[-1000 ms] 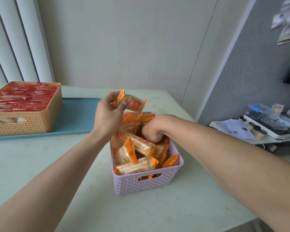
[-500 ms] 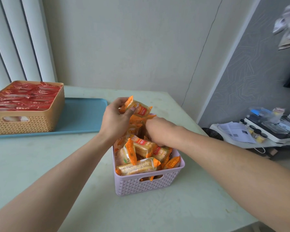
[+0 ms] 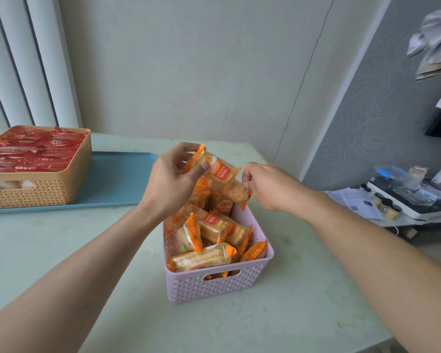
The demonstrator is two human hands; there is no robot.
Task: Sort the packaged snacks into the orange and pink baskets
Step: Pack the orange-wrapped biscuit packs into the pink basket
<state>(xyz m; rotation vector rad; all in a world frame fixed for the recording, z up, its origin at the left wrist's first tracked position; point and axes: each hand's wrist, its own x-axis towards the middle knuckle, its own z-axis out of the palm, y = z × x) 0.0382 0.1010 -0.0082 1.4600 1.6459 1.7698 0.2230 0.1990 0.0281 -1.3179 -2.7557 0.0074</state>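
Fingers (image 3: 189, 159) of the left hand (image 3: 172, 180) curl round the upper end of an orange-wrapped snack (image 3: 218, 170), thumb pressed on its near face, just above centre frame. Fingers (image 3: 247, 178) of the right hand (image 3: 267, 187) pinch the lower end of a second snack packet (image 3: 236, 193), which hangs just below the first and seems to touch it. Both packets sit above the far rim of the pink basket (image 3: 214, 284), which stands at lower centre on the pale green counter (image 3: 61, 250) and is heaped with the same orange snack packets (image 3: 206, 235), some sticking up past the rim. At the left edge of the frame an orange basket (image 3: 36, 192) rests on a blue tray (image 3: 117, 179) and is filled level with red snack packets (image 3: 28, 151). White vertical blinds (image 3: 23, 59) fill the upper left. At the right edge, beyond the counter, a low white stand (image 3: 415, 212) carries papers, small jars and other clutter too small to tell.
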